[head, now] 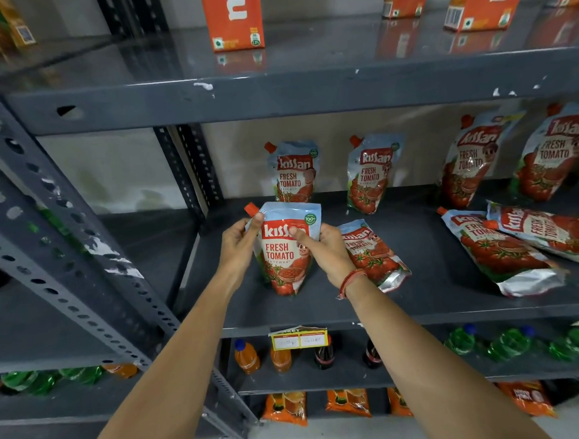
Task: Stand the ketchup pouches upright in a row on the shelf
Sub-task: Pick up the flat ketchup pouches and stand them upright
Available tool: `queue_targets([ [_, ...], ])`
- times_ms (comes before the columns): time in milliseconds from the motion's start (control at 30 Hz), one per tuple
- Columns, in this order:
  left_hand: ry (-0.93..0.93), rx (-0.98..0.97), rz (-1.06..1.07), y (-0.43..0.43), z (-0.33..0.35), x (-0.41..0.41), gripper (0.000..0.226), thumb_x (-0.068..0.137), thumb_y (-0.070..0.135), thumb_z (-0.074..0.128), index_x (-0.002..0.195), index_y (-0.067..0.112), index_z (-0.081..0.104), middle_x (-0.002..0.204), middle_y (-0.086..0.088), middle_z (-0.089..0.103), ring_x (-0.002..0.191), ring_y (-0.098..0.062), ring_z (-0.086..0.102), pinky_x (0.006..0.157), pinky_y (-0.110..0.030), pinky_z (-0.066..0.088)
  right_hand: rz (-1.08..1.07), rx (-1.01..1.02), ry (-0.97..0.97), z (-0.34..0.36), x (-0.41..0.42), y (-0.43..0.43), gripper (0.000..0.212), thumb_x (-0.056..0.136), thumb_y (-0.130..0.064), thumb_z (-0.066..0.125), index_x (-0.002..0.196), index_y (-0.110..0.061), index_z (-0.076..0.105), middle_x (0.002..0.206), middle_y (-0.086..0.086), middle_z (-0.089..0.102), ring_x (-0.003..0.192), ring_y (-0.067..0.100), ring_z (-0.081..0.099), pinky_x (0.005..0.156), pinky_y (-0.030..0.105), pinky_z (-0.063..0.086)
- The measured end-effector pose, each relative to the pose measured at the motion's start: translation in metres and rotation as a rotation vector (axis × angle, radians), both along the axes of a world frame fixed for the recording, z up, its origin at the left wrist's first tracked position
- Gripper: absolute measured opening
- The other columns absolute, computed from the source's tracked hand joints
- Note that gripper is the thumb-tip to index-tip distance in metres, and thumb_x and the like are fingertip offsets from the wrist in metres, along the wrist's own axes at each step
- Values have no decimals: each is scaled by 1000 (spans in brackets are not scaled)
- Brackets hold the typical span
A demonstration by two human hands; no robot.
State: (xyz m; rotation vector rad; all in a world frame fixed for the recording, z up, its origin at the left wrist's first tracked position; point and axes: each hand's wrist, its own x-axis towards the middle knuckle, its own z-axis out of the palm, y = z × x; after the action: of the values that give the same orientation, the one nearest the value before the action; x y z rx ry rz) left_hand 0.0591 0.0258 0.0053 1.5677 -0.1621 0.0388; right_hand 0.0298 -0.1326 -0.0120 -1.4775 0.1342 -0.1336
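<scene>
Both hands, left hand (240,243) and right hand (326,251), are gripping one ketchup pouch (284,249) upright near the shelf's (319,311) front left edge, mid-placement; next, I judge, settling its base flat, then raising the flat pouch (372,253) just beside.

- Two bare forearms come in from the bottom of the frame, no sleeves showing on either.
- The left hand (237,247), centre of frame, wears no rings or bands.
- The right hand (326,251) has a thin red-orange thread bracelet (350,281) looped around the wrist.
</scene>
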Motion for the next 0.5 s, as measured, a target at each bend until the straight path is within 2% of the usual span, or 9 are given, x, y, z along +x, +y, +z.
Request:
queue_targets([
  [100, 35, -45, 59, -7, 6, -6, 24, 88, 36, 58, 82, 14, 67, 71, 11, 73, 72, 4, 68, 58, -6, 48, 48, -42, -3, 7, -1, -6, 20, 81, -23, 71, 98, -16, 65, 101, 4, 72, 95, 13, 69, 79, 26, 58],
  [167, -4, -141, 229, -17, 6, -20, 26, 88, 38, 56, 101, 18, 64, 95, 11, 69, 87, 7, 64, 68, -4, 48, 58, 15, -49, 8, -6, -21, 22, 81, -22, 71, 102, -21, 64, 97, -4, 72, 94, 4, 68, 80, 18, 55],
  [233, -167, -160, 526, -29, -3, -49, 33, 90, 42, 52, 114, 20, 56, 109, 9, 59, 97, 12, 57, 77, -2, 44, -84, 4, -84, 8, -12, -44, 24, 81, -28, 72, 103, -19, 65, 93, -6, 72, 89, 0, 68, 74, 11, 52],
  [267, -271, -117, 583, -40, -9, -65, 31, 91, 43, 50, 112, 21, 54, 107, 8, 58, 96, 9, 56, 78, -4, 43, -195, -48, -66, 7, -15, -60, 27, 80, -32, 72, 101, -16, 67, 93, -3, 73, 89, 5, 69, 74, 14, 53],
  [300, -350, -30, 514, -50, -16, -78, 24, 90, 41, 50, 106, 24, 55, 101, 8, 58, 93, 6, 57, 75, -5, 43, -299, -157, -20, 4, -15, -77, 31, 79, -35, 72, 99, -12, 68, 94, 3, 73, 91, 12, 69, 77, 21, 55],
  [367, -399, 219, 182, -78, -32, -88, 9, 89, 31, 54, 94, 26, 59, 90, 10, 61, 84, 7, 57, 69, -4, 42, -398, -484, 153, -4, -14, -113, 36, 82, -34, 69, 102, -4, 67, 103, 14, 72, 98, 26, 67, 87, 34, 54],
  [433, -265, 378, -50, -109, -46, -83, 13, 88, 20, 56, 98, 16, 64, 96, -3, 66, 87, 3, 59, 77, -10, 46, -348, -633, 369, -17, -13, -139, 41, 83, -33, 67, 106, 1, 65, 111, 19, 68, 105, 33, 63, 86, 35, 49],
  [467, -138, 370, -55, -124, -49, -76, 20, 90, 18, 55, 106, 10, 63, 106, -11, 65, 96, -5, 61, 86, -20, 48, -296, -603, 451, -21, -14, -147, 46, 82, -34, 68, 109, 3, 64, 113, 20, 67, 105, 34, 63, 85, 35, 49],
  [500, 34, 342, -6, -137, -50, -67, 29, 92, 20, 53, 116, 5, 59, 117, -17, 61, 107, -19, 59, 95, -30, 45, -243, -518, 498, -23, -14, -151, 50, 81, -34, 70, 111, 4, 62, 114, 20, 67, 105, 34, 64, 86, 35, 51],
])
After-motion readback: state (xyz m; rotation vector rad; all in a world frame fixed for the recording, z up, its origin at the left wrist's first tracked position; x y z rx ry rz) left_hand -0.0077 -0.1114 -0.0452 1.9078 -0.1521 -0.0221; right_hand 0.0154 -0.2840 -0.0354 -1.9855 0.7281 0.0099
